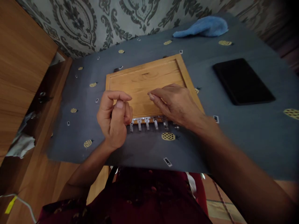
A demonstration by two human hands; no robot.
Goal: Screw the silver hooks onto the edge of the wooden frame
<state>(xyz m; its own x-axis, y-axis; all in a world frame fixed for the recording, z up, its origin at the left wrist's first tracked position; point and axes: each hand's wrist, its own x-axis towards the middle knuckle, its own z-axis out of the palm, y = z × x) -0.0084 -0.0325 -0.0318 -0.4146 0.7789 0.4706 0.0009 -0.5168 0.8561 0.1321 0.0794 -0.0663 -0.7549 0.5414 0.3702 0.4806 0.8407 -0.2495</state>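
Note:
A framed wooden panel (144,81) lies on the table, with a row of metal hooks (147,122) along its near edge. Over the panel's lower left corner is my left hand (115,116), its fingers curled in, the index finger bent and the thumb up against them. My right hand (175,102) is above the panel's right side, thumb and index finger pinched together and pointing toward the left hand. Whatever either hand may hold is too small or hidden to make out. The hands are apart from each other.
A black tablet-like device (244,81) lies at the right of the table. At the back is a crumpled blue cloth (204,27). The dark pineapple-print cover (130,152) spreads over the table. A wooden cabinet (21,62) stands at the left, beside a patterned wall.

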